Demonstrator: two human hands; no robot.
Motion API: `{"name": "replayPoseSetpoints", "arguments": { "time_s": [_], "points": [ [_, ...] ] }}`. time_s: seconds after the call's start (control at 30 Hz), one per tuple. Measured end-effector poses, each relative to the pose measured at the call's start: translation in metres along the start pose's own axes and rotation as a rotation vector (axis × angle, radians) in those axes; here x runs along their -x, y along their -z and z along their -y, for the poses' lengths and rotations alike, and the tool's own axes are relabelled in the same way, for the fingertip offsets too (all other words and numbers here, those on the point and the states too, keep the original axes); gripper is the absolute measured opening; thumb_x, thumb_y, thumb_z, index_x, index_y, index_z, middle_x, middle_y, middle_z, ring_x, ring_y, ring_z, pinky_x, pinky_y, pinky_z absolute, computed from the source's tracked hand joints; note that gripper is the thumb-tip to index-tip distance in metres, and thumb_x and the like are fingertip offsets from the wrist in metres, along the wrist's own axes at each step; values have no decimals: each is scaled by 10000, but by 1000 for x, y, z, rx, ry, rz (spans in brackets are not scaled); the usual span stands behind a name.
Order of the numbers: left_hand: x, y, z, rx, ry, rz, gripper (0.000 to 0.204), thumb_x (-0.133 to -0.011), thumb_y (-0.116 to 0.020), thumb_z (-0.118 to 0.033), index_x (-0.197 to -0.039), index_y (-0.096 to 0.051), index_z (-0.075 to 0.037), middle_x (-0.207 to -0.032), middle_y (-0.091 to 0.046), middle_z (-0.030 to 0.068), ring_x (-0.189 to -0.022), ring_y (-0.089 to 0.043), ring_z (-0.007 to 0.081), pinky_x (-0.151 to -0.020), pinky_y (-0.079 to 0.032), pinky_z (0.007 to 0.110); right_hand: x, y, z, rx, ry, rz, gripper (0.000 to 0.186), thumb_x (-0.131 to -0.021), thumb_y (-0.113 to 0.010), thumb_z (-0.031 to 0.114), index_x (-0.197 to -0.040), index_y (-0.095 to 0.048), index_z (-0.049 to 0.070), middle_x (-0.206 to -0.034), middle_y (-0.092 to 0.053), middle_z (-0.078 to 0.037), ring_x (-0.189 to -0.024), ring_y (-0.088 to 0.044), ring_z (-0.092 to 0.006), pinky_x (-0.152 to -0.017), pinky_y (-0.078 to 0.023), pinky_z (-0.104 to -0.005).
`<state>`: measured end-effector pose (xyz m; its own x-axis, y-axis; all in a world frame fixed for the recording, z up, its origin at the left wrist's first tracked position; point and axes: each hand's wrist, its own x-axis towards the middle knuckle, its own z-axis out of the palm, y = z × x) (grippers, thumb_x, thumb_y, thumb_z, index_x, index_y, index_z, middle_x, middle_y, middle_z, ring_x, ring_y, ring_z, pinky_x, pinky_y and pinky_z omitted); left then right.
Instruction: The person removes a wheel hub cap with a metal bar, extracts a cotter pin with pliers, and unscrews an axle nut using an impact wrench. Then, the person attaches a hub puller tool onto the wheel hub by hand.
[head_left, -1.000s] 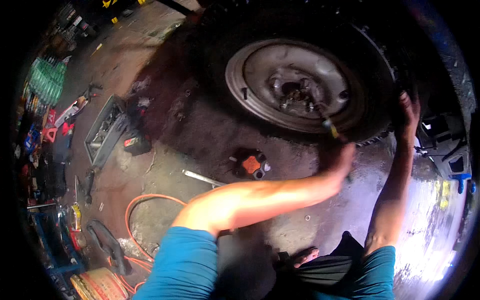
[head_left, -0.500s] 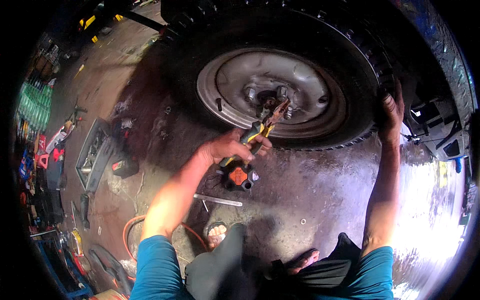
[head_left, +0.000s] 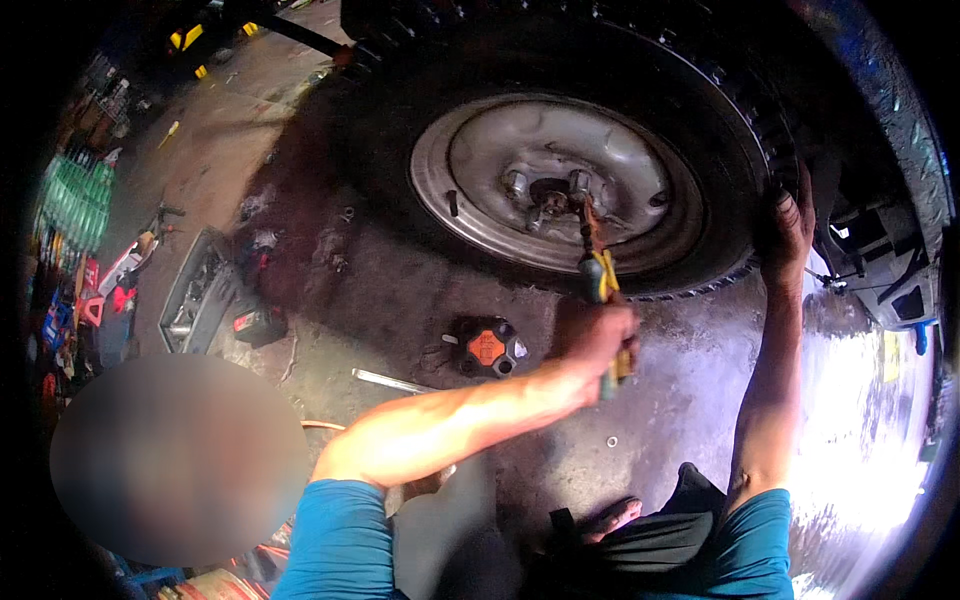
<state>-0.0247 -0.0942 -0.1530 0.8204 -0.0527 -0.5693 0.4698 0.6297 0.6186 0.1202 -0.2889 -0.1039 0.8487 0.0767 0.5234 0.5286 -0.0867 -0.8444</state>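
Several tools [head_left: 385, 379] litter the floor [head_left: 680, 375] near the wheel [head_left: 565, 155].

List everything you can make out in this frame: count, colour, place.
Wheel: one, silver, upper centre
Tyre: one, black, around the wheel
Pliers: one, yellow and dark handles, tip near the wheel's hub
Box-like device: one, orange and black, floor below the wheel
Metal bar: one, silver, floor, left of centre
Ring: one, pale, floor
Tray: one, grey, floor, left
Bottles: several, green, far left
Lower left: blurred, cannot tell
Sleeves: two, blue, bottom
Left hand: one, around the pliers
Right hand: one, against the tyre's right side
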Motion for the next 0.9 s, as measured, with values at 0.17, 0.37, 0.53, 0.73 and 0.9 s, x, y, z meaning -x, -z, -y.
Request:
{"name": "replayPoseSetpoints", "arguments": {
  "time_s": [0.17, 0.37, 0.53, 0.73, 0.9],
  "points": [
    [2, -31, 8, 86, -37, 1, 60, -743, -485, -63, -788, -447, -55, -717, -525, 77, -567, -531, 175, -449, -449, 317, 1, 5, 2, 49, 75, 33, 874, -754, -649, 493, -1359, -286, -22, -1297, -430, -178, -1182, -413, -282, -996, -322, -365],
    [-1, -77, 8, 365, -143, 94, 70, -802, -504, -142, -834, -478, -85, -819, -519, 56, -722, -530, 156, -562, -465, 306, 2, 11, -2, -28, 38, 39, 709, -808, -621, 413, -1318, -354, -1, -1212, -488, -113, -1110, -463, -201, -948, -350, -307],
    [-27, 53, 66, -178, 46, 296, 214, -852, -542, -247, -997, -551, -90, -933, -530, 10, -823, -531, 118, -695, -457, 280, 3, 20, -25, 85, 33, 41, 787, -803, -610, 451, -1359, -289, -5, -1256, -460, -135, -1143, -444, -237, -965, -336, -326],
    [22, 153, 113, -791, 277, 145, 120, -700, -576, -69, -791, -507, -33, -674, -548, 54, -563, -539, 136, -509, -448, 287, 5, 13, -7, 279, 123, -132, 846, -732, -693, 452, -1341, -323, -5, -1286, -434, -227, -1152, -453, -309, -984, -355, -384],
    [28, 191, 141, -515, 388, -58, 114, -695, -579, 1, -775, -512, -45, -644, -547, 84, -501, -533, 173, -420, -442, 324, 23, -8, 22, 758, 947, -181, 503, -786, -686, 140, -1225, -477, 11, -1228, -476, -190, -1122, -479, -288, -917, -420, -352]
  ]
}}
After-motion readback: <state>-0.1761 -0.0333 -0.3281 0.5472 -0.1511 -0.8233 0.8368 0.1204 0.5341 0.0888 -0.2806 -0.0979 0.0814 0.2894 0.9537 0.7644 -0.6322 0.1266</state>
